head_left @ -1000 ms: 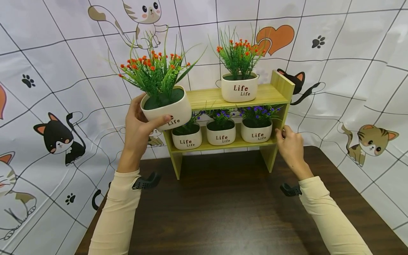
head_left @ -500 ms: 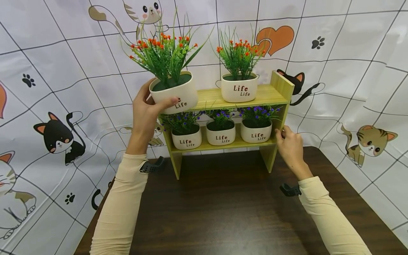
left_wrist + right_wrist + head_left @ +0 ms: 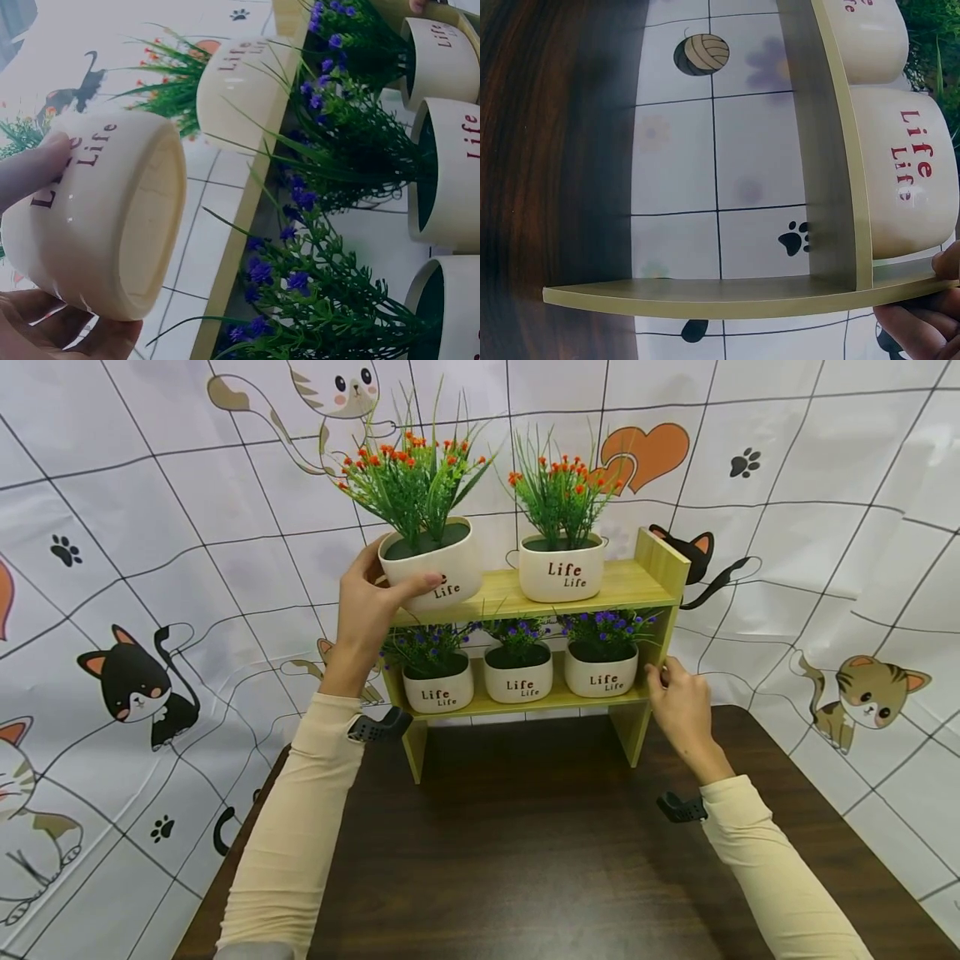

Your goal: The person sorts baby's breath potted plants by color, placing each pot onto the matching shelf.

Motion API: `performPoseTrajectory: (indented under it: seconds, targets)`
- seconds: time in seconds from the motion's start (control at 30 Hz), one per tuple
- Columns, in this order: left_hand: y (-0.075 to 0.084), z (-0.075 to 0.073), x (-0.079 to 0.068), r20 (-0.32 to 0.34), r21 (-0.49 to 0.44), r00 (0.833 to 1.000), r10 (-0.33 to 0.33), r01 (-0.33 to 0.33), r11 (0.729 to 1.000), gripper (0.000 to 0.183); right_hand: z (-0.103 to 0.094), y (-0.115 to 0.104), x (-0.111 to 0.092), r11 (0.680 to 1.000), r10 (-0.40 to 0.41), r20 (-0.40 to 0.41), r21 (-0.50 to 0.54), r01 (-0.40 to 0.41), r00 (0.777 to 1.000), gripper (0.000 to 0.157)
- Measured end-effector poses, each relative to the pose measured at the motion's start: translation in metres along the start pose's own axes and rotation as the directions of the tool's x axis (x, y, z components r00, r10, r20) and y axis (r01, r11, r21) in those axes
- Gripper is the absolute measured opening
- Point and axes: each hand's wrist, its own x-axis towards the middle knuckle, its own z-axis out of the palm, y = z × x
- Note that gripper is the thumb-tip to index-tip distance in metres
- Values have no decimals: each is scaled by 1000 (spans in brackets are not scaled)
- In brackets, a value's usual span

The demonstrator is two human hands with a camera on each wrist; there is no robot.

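Observation:
My left hand (image 3: 367, 606) grips a white potted plant (image 3: 457, 564) with orange flowers, thumb across the "Life" lettering and fingers behind. The pot tilts over the left end of the upper board of a two-tier wooden shelf (image 3: 495, 602); its hollow underside shows in the left wrist view, where the pot (image 3: 97, 210) hangs apart from the board. My right hand (image 3: 681, 702) pinches the shelf's right side panel (image 3: 656, 647) between thumb and fingers, also seen in the right wrist view at the panel's edge (image 3: 720, 306). A matching orange-flowered pot (image 3: 561, 572) stands on the upper board.
On the lower board stand three white pots with purple flowers: left (image 3: 438, 689), middle (image 3: 519, 681) and right (image 3: 602, 675). The shelf stands at the back of a dark wooden table (image 3: 517, 843), before a wall (image 3: 787, 568) covered in cat-print sheeting.
My left hand has carried the orange-flowered pot up and to the right, from beside the shelf to over its upper board's left end. My right hand stays on the side panel.

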Motion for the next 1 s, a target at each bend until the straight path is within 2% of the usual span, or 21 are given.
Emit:
performPoseTrajectory:
  seconds: [0.3,0.5,0.8,1.0]
  targets:
    - [-7,12,15,23,71,999,-46,44,997,84,0,2,0,1000,8,1,-2,-8,1000,26]
    - [-11,19,24,26,74,996,-87,85,994,92,0,1,0,1000,9,0,-1,-9,1000,21]
    - [-19,28,30,48,148,992,-115,107,983,97,0,2,1,1000,14,4,-10,-14,1000,22]
    - [-24,31,32,117,165,982,-150,130,978,102,0,1,1,1000,19,9,-10,-19,1000,24]
